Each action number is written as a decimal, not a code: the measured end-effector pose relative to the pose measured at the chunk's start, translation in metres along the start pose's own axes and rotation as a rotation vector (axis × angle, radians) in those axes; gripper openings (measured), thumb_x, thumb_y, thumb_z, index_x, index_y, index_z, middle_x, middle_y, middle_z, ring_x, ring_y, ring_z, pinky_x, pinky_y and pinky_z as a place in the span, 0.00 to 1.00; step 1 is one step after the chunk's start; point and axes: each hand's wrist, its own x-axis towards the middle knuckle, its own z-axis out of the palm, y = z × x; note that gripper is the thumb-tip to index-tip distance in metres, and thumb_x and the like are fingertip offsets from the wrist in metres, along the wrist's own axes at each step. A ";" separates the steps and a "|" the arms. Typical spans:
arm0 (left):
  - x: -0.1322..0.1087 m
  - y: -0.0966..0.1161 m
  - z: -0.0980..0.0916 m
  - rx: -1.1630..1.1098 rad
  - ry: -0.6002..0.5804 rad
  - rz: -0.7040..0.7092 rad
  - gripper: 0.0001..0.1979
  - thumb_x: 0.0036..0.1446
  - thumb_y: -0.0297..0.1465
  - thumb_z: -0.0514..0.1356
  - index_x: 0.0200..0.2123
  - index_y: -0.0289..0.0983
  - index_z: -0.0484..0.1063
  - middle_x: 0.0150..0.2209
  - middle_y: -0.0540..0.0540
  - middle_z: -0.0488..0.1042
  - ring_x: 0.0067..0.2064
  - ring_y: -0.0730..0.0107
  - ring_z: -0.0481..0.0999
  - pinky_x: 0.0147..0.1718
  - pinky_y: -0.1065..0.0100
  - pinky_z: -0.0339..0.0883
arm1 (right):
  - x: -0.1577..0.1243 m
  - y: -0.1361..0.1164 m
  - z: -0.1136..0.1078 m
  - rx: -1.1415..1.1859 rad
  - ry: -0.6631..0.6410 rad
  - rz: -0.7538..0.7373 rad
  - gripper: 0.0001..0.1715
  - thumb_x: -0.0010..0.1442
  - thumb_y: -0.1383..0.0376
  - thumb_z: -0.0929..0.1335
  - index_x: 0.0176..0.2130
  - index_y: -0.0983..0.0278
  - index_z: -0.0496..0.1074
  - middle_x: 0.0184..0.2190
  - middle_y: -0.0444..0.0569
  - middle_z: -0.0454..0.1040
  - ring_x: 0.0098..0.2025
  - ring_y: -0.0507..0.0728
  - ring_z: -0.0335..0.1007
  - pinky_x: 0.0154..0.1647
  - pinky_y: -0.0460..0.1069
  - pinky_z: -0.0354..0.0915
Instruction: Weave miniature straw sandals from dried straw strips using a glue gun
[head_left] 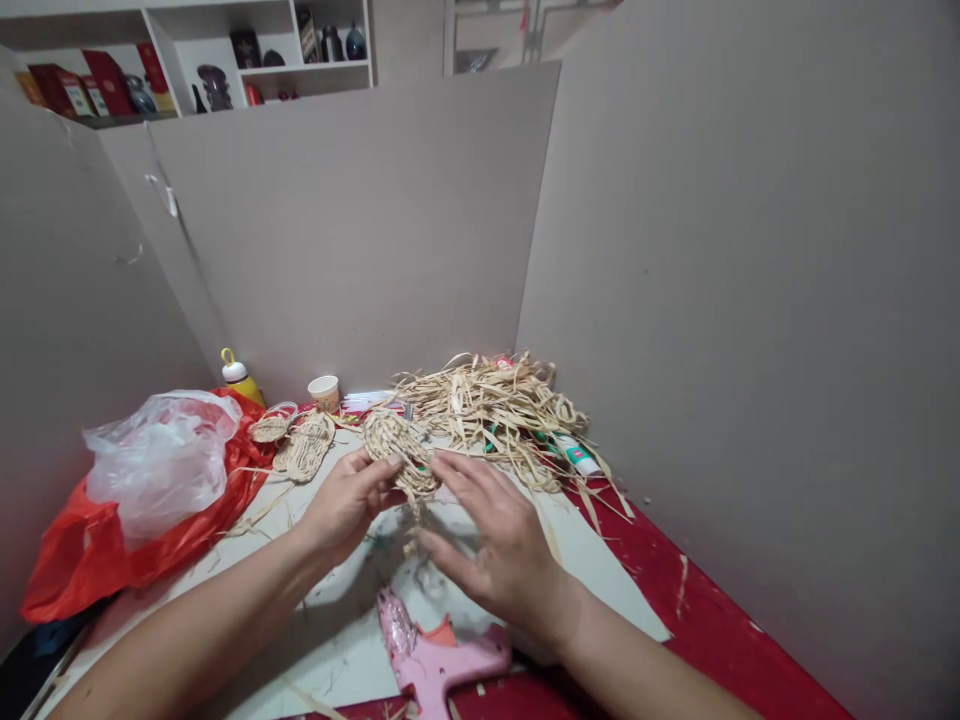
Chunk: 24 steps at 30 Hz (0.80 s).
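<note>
My left hand (346,500) is closed on the near edge of an oval woven straw piece (397,447), holding it up over the white board (600,590). My right hand (491,535) lies beside it with fingers stretched out, the fingertips touching the piece's right edge. Loose straw ends hang below the piece between my hands. A pink glue gun (439,655) lies on the board just in front of my wrists.
A heap of straw strips (491,405) lies behind my hands with a glue tube (579,456) in it. Two smaller woven pieces (300,445), a paper cup (325,392), a yellow bottle (241,378) and red and clear plastic bags (150,480) lie at left. Grey partitions enclose the table.
</note>
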 end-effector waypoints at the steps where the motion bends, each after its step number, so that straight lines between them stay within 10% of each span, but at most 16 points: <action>1: 0.001 0.004 -0.003 0.022 -0.022 0.004 0.10 0.46 0.31 0.70 0.23 0.34 0.72 0.20 0.55 0.68 0.24 0.78 0.66 0.29 0.73 0.64 | 0.001 -0.001 -0.003 0.036 0.074 0.033 0.26 0.58 0.63 0.70 0.56 0.66 0.68 0.52 0.61 0.73 0.53 0.66 0.68 0.53 0.63 0.65; 4: 0.002 0.013 -0.010 0.089 -0.101 -0.001 0.08 0.45 0.28 0.70 0.24 0.33 0.74 0.21 0.53 0.70 0.24 0.79 0.65 0.26 0.74 0.61 | 0.006 -0.001 -0.008 0.268 0.277 0.340 0.14 0.62 0.63 0.67 0.47 0.61 0.74 0.44 0.53 0.77 0.46 0.60 0.72 0.48 0.57 0.67; 8: -0.002 0.016 -0.009 0.165 -0.195 -0.031 0.07 0.43 0.27 0.71 0.24 0.32 0.75 0.21 0.53 0.70 0.24 0.79 0.64 0.25 0.75 0.59 | 0.015 0.000 -0.009 0.635 0.154 0.715 0.12 0.54 0.57 0.72 0.38 0.61 0.78 0.35 0.48 0.78 0.37 0.57 0.73 0.39 0.53 0.68; 14: -0.003 0.009 -0.006 0.273 -0.344 -0.007 0.09 0.49 0.30 0.68 0.35 0.35 0.78 0.30 0.47 0.77 0.31 0.72 0.72 0.35 0.70 0.65 | 0.020 -0.002 -0.005 0.790 -0.031 0.791 0.12 0.47 0.58 0.76 0.23 0.64 0.76 0.19 0.41 0.69 0.22 0.50 0.60 0.25 0.46 0.60; 24: 0.008 0.005 -0.019 0.266 -0.209 -0.067 0.07 0.48 0.33 0.69 0.27 0.34 0.78 0.21 0.51 0.72 0.24 0.77 0.69 0.29 0.72 0.63 | 0.015 0.008 0.000 0.847 0.078 0.835 0.13 0.50 0.58 0.75 0.26 0.64 0.73 0.21 0.39 0.66 0.24 0.49 0.59 0.26 0.45 0.59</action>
